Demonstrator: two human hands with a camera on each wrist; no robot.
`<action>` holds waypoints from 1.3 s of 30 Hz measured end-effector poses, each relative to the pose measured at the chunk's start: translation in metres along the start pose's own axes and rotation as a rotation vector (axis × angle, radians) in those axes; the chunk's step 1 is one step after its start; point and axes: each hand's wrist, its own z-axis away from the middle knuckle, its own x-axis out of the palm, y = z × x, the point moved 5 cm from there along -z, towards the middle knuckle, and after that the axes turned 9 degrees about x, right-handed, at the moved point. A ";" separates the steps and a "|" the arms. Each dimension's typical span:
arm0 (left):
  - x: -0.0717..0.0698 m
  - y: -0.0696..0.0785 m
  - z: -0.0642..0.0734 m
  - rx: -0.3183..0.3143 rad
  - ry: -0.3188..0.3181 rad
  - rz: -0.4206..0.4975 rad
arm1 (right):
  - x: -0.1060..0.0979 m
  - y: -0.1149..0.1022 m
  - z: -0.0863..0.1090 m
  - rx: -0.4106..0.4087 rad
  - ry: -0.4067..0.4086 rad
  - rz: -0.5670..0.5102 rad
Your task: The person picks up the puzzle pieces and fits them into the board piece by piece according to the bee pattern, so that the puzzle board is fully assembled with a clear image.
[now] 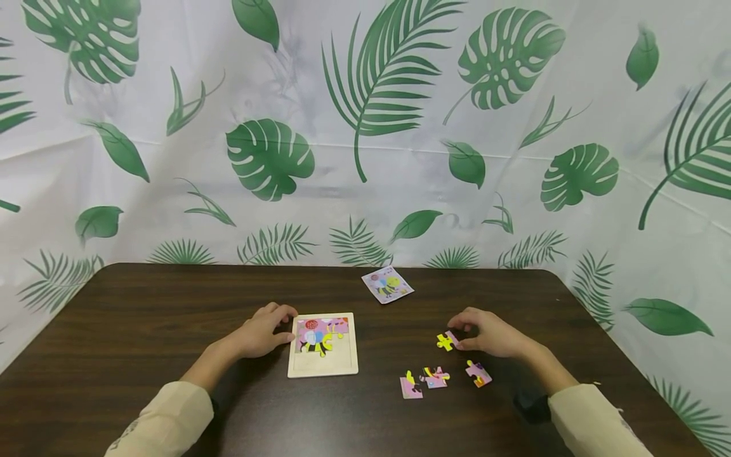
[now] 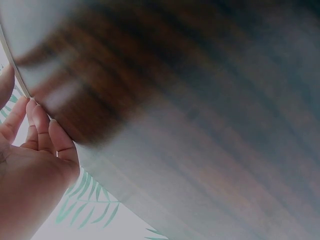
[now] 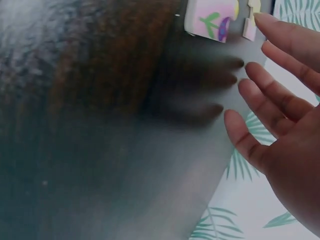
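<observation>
A square wooden puzzle board (image 1: pixel 322 365) with a partly filled bee picture (image 1: pixel 320 333) lies left of centre in the head view. My left hand (image 1: pixel 264 331) rests at its left edge, fingertips and thumb against the side. In the left wrist view the fingers (image 2: pixel 42 127) meet the board's thin edge. To the right, my right hand (image 1: pixel 485 331) has its thumb at a yellow and pink puzzle piece (image 1: pixel 445 341), with the index finger just above. Its fingers (image 3: pixel 272 95) are spread in the right wrist view.
Several loose puzzle pieces lie nearer me: one pink and yellow (image 1: pixel 411 385), another striped (image 1: pixel 436 377), and one with orange and purple (image 1: pixel 478 374). A bee picture card (image 1: pixel 387 284) lies near the back edge of the dark wooden table (image 1: pixel 171 292). A leaf-patterned curtain (image 1: pixel 400 190) hangs behind.
</observation>
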 end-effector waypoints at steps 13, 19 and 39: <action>0.000 0.001 0.001 -0.002 0.003 -0.007 | 0.005 0.000 0.001 -0.003 0.023 0.000; 0.000 0.001 0.001 -0.002 0.007 -0.009 | 0.006 0.000 0.001 0.003 0.031 -0.013; -0.001 0.000 0.000 0.015 0.014 -0.013 | 0.007 0.000 0.001 -0.050 0.078 0.033</action>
